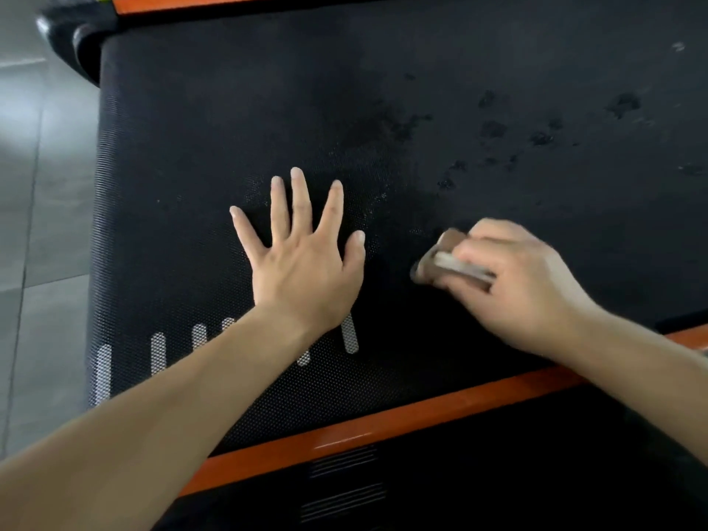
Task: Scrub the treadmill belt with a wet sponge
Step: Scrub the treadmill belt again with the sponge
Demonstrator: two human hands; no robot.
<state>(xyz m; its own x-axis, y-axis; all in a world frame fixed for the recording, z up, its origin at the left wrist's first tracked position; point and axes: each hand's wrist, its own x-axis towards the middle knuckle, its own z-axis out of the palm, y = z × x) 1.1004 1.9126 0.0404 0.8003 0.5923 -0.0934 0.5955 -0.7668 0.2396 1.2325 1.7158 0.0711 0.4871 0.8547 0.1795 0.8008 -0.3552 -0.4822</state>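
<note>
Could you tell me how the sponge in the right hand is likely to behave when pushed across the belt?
The sponge looks squashed thin in the grip of the right hand, so probably soft and light. The belt has a dotted texture, so it likely drags rather than slides, though the wet patches may ease that.

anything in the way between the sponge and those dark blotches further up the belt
Nothing visible. The belt between the sponge and the blotches is bare; the left hand lies flat off to the side.
</note>
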